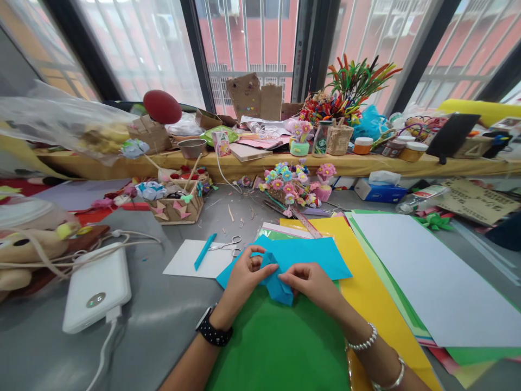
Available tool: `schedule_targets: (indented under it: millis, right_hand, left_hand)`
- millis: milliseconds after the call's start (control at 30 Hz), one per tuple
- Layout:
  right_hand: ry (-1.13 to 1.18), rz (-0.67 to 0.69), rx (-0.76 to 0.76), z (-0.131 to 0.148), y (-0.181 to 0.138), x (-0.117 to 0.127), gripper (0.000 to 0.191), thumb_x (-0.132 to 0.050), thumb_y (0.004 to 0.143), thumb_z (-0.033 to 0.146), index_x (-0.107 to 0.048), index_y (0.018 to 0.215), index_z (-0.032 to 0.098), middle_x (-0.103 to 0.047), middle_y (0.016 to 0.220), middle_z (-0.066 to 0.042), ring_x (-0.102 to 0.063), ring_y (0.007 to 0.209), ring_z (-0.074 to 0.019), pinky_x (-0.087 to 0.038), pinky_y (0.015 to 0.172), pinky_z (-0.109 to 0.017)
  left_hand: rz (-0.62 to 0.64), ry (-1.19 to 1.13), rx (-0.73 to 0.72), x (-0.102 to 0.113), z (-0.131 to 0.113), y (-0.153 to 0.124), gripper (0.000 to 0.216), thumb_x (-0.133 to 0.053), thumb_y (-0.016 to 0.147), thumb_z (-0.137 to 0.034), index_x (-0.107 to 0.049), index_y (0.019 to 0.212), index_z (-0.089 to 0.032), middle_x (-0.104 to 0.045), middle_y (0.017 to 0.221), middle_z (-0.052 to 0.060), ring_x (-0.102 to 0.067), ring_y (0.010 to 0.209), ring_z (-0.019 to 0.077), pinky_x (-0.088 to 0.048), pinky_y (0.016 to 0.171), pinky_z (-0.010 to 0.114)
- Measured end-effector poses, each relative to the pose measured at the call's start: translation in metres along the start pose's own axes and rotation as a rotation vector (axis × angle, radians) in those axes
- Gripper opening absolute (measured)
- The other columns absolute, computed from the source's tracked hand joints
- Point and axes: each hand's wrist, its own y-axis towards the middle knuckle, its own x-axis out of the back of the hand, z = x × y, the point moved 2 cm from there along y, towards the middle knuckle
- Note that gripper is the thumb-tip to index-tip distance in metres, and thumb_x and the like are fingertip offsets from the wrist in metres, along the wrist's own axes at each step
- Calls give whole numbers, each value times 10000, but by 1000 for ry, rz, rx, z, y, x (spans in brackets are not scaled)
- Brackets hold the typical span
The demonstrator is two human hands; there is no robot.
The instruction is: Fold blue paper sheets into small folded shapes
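Observation:
Between my two hands is a folded piece of blue paper (279, 290), creased into a small angular shape. My left hand (248, 271) pinches its upper left side, thumb in front. Fingertips of my right hand (305, 278) pinch its right edge. Behind it a larger blue sheet (313, 254) lies flat, partly covered by my hands. Under my wrists is a green sheet (280, 347). To the left, small scissors (228, 245) and a narrow blue paper strip (204, 251) rest on a white card (179, 259).
A white power bank (97, 288) with a cable sits at left. Yellow paper (366, 309) and a stack topped by a white sheet (431, 277) lie at right. Farther back are a cardboard box (179, 210), a flower bunch (287, 182) and a tissue box (380, 190).

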Motion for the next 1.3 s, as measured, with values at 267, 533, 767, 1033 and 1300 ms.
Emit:
schedule_targets:
  millis: [267,533,767,1033,1300]
  right_hand:
    - [-43,-64,13,3,-1,1,239,-570,713,350,-576,581,151,-545,509,15,-510,463,-115,-392,459,-216]
    - [-68,-67,16,2,0,2,228,-548,728,343,-586,607,154,-589,512,-2,-559,483,-140,-440,487,-234]
    - [-113,-91,34,0,-1,2,221,-538,746,323,-569,600,160,-600,517,-13,-565,489,-149,-444,493,-241]
    - [-178,-104,72,0,0,5,266,-547,750,364,-561,574,165,-599,513,-18,-548,475,-149,-415,482,-248]
    - [-116,-112,131,-2,2,8,324,-461,801,421,-575,647,159,-614,609,-20,-583,588,-148,-458,544,-234]
  left_hand:
    - [-14,-7,1,-4,-8,-4,455,-722,554,-270,-452,906,-172,-494,491,-103,-459,429,80,-321,409,172]
    - [-56,-20,-22,-2,-5,-3,465,-704,582,-277,-408,931,-194,-520,515,-104,-491,439,89,-390,430,183]
    - [-87,-15,-45,0,2,-2,456,-695,611,-273,-390,942,-201,-519,539,-96,-475,459,78,-398,445,175]
    - [-98,1,-53,-1,4,-1,452,-682,625,-282,-366,940,-212,-492,540,-98,-465,467,82,-396,454,183]
    - [26,74,-19,-3,-2,-3,495,-681,616,-264,-364,988,-182,-417,496,-122,-380,424,67,-307,416,165]
